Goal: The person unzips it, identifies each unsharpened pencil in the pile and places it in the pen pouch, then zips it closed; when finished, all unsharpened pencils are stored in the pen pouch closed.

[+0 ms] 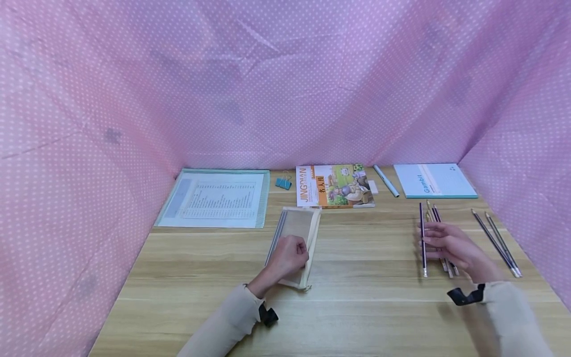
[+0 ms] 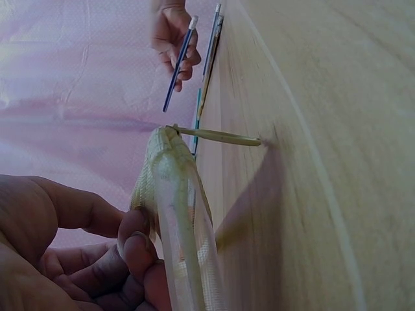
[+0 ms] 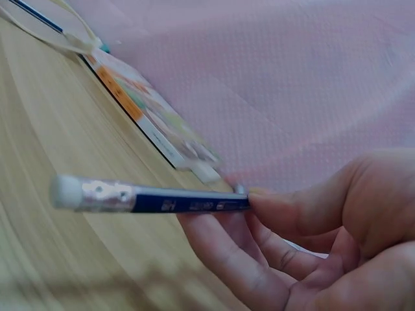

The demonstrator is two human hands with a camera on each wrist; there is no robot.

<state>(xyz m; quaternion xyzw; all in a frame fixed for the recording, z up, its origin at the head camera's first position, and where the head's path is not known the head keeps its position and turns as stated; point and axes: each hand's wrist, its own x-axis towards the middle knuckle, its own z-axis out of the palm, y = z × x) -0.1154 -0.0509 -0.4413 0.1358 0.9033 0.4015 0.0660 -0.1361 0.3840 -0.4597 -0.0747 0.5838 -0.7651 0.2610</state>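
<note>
A cream-edged, see-through zip pouch [image 1: 301, 220] lies on the table, a dark pencil [image 1: 275, 238] showing along its left side. My left hand [image 1: 289, 255] pinches the pouch's right edge and lifts it a little; the left wrist view shows thumb and fingertips on the cream border, with the zipper pull [image 2: 224, 137] sticking out beyond. My right hand [image 1: 455, 248] holds a dark blue pencil [image 3: 181, 202] between thumb and fingers, its white eraser [image 3: 65, 192] towards me. Several more pencils [image 1: 446, 265] lie beneath that hand, partly hidden by it.
Two pencils [image 1: 497, 243] lie at the right. Along the back are a printed sheet on a green-edged folder [image 1: 214, 198], a blue binder clip [image 1: 283, 183], an orange and white book [image 1: 334, 186], a light blue pen [image 1: 386, 181] and a light blue notebook [image 1: 432, 181]. Pink dotted cloth [image 1: 285, 89] surrounds the table.
</note>
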